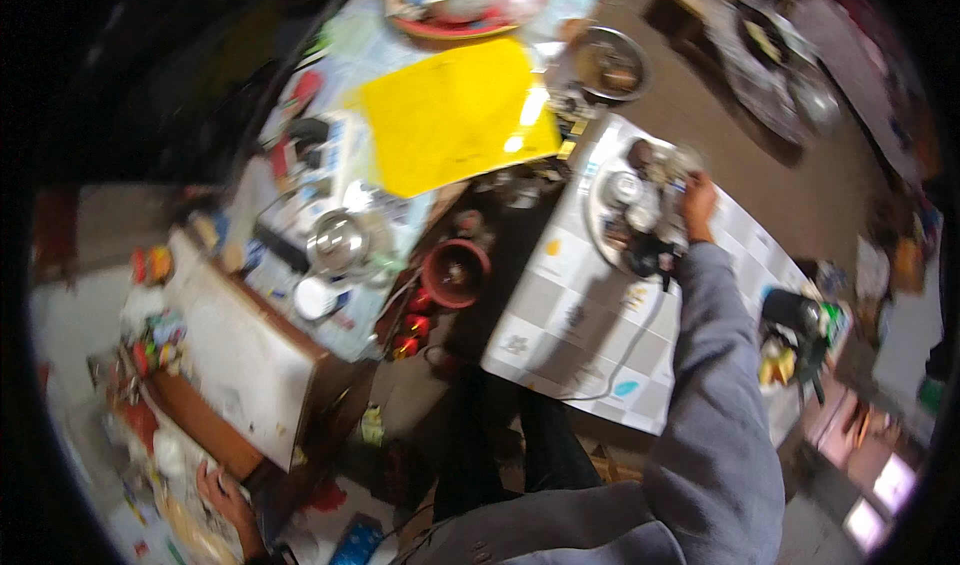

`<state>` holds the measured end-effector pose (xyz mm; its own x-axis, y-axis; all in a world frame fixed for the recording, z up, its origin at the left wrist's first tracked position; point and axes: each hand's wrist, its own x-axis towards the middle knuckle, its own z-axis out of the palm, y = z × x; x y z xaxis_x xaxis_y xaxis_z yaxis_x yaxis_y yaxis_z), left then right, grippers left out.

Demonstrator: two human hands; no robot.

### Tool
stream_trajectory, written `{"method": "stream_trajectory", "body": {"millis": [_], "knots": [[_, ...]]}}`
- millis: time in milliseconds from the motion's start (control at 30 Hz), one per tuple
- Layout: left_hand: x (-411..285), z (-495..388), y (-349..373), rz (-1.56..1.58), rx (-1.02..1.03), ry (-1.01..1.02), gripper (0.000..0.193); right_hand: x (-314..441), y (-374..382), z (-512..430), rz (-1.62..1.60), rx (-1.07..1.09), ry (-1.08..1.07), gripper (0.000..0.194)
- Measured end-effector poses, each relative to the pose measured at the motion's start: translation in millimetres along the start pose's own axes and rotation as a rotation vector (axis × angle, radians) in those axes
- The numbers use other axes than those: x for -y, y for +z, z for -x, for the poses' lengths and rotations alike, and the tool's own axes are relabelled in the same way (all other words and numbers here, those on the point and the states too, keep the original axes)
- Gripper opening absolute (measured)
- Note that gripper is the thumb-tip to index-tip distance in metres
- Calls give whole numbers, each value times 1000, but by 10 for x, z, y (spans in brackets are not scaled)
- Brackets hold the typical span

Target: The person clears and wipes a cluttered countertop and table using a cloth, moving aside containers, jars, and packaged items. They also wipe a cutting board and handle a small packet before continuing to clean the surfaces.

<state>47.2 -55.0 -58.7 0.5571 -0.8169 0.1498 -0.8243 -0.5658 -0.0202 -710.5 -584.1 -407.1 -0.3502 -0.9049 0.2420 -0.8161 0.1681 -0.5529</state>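
My right hand [699, 201] is at the right side of a round white tray [598, 224] on a grey-and-white checked tabletop [517, 340]. Beside its fingers is a blurred clear object [684, 161]; whether they grip it cannot be made out. The tray bears small white-lidded jars [622, 188] and a black object [646, 256], from which a grey cable [622, 362] seems to run down the tabletop. At the lower left, my left hand [225, 494] has its fingers apart over a cluttered surface. Nearest to it are a brown wooden edge [202, 422] and a pale plastic bag [191, 524].
Left of the tabletop stand a reddish-brown pot [455, 272] and shiny red ornaments [411, 332]. A yellow sheet [457, 119] covers part of another cluttered table, near a metal bowl [611, 62]. A white-topped cabinet [240, 355] rises at the left. Black and green containers [795, 310] stand at the right.
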Motion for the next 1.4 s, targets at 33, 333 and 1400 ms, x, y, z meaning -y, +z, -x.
{"method": "stream_trajectory", "body": {"millis": [33, 333, 1400], "knots": [[-16, 4, 8, 88, -10, -26, 20, -83, 46, -9, 119, 34, -60, 22], [-212, -48, -100, 25, -35, 19, 9, -420, 125, -99, 294, 253, 44, 26], [-254, -101, -232, 253, -199, -14, 11, 6962, -426, 3175, -828, 1040, -933, 39]]}}
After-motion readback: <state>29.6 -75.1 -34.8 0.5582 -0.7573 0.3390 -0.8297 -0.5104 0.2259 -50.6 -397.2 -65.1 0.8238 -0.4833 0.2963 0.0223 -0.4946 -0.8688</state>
